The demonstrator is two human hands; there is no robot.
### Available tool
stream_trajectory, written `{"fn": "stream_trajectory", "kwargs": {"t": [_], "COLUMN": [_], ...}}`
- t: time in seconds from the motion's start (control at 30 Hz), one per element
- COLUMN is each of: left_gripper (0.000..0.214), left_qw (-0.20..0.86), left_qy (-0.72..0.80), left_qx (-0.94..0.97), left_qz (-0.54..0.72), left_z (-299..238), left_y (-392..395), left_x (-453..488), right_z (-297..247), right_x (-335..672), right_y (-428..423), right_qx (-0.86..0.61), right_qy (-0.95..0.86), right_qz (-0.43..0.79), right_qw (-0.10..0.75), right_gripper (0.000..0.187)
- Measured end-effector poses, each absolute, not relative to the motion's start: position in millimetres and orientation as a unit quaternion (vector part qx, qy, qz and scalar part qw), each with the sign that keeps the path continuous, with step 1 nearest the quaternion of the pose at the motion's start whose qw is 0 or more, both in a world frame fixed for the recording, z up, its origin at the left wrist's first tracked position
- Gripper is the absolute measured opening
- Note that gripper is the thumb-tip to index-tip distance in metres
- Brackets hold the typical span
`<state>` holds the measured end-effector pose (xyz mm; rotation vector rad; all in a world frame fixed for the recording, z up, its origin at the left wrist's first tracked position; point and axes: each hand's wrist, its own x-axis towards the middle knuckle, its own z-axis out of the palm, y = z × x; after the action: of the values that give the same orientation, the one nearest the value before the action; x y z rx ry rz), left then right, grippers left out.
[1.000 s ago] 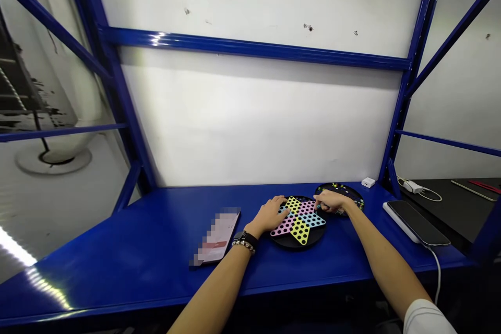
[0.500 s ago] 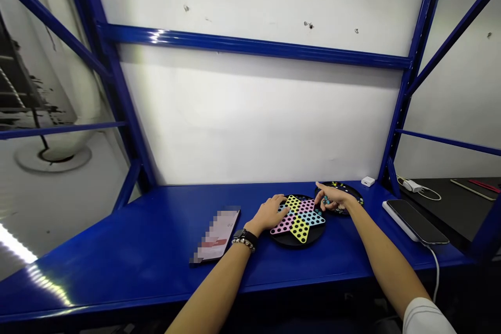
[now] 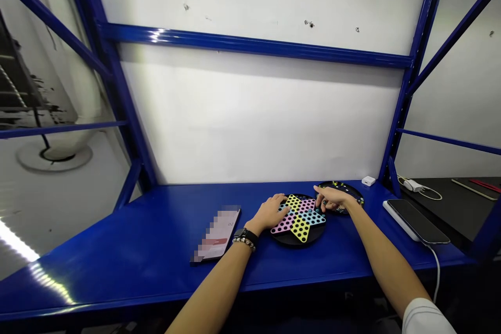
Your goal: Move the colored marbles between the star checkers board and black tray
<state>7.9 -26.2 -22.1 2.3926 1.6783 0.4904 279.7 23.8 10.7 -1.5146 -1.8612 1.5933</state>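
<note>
Resting the left hand [image 3: 270, 214] splayed on the checkers board [image 3: 300, 228], right hand [image 3: 333, 199] hovering beside the marble tray [image 3: 354, 193], its fingers [image 3: 321, 199] together, any marble hidden.

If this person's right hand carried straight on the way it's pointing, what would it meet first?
The right hand points left, so it would probably meet the far part of the round black Chinese checkers board first, though depth is hard to judge and it might pass just above it.
</note>
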Motion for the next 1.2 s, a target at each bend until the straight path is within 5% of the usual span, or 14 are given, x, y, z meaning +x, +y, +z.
{"fn": "stream_trajectory", "kwargs": {"t": [0.67,0.83,1.03,1.2], "left_gripper": [0.038,0.033,0.025,0.032], "left_qw": [0.099,0.095,0.067,0.017], "left_qy": [0.438,0.426,0.423,0.427], "left_qx": [0.866,0.880,0.883,0.888], "left_qz": [0.220,0.188,0.194,0.168], "left_z": [4.0,1.5,4.0,4.9], "left_y": [-50.4,-45.1,-45.1,-38.0], "left_x": [46.8,54.3,65.0,84.0], "right_z": [17.3,-1.9,7.1,60.2], "right_x": [292.3,283.9,292.7,346.6], "right_y": [30.5,38.5,40.0,-11.4], "right_qx": [-0.359,-0.402,-0.362,-0.457], "right_qy": [-0.502,-0.441,-0.464,-0.543], "right_qz": [0.714,0.625,0.596,0.334], "right_qw": [0.330,0.503,0.547,0.621], "right_gripper": [0.073,0.066,0.064,0.049]}}
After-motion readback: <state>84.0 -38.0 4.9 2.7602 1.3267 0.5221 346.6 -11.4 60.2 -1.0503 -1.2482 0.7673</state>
